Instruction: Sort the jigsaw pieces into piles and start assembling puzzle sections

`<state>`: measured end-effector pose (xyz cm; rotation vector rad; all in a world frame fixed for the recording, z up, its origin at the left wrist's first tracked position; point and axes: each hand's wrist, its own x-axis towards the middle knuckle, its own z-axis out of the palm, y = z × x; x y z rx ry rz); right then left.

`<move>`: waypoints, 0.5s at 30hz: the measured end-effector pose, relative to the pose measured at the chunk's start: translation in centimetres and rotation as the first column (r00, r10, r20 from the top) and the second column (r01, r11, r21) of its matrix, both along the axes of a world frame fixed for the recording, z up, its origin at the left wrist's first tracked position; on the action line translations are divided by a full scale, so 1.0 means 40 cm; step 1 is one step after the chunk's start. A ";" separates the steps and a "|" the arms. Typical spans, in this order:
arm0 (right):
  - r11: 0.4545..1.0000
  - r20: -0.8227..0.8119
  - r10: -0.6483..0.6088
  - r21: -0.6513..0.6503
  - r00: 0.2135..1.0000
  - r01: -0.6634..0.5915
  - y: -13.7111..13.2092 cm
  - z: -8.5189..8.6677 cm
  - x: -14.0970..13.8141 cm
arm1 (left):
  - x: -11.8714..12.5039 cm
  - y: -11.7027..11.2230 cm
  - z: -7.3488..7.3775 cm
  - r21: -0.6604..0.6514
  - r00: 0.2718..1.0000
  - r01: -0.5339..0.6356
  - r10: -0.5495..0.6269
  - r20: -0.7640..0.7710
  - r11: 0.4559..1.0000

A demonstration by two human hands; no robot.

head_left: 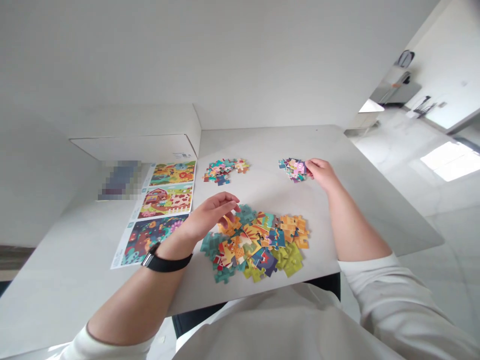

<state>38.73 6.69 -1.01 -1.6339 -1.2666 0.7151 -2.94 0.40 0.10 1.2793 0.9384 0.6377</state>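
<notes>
My right hand (320, 171) pinches a pink and purple puzzle piece (299, 167) over a small pile of dark purple and teal pieces (290, 162) at the back right of the table. Above the left edge of the big mixed pile of puzzle pieces (258, 240) is my left hand (215, 212), with a black band on its wrist. Its fingers are loosely bent and apart, and no piece shows between them. Orange, teal, green, yellow and blue pieces overlap in that pile. A second small pile of teal, red and blue pieces (221, 172) lies at the back, left of the middle.
A printed sheet with three colourful pictures (165, 202) lies left of my left hand. Behind it a white box-like block (150, 145) stands against the wall. A blurred-out object (119, 180) is beside the sheet. The white table (262, 195) has a rounded far right corner.
</notes>
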 end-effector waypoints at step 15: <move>0.964 0.294 -0.088 -0.216 0.952 0.156 0.019 -0.034 0.020 | 0.009 -0.011 0.035 0.053 0.998 0.006 -0.003 -0.058 0.999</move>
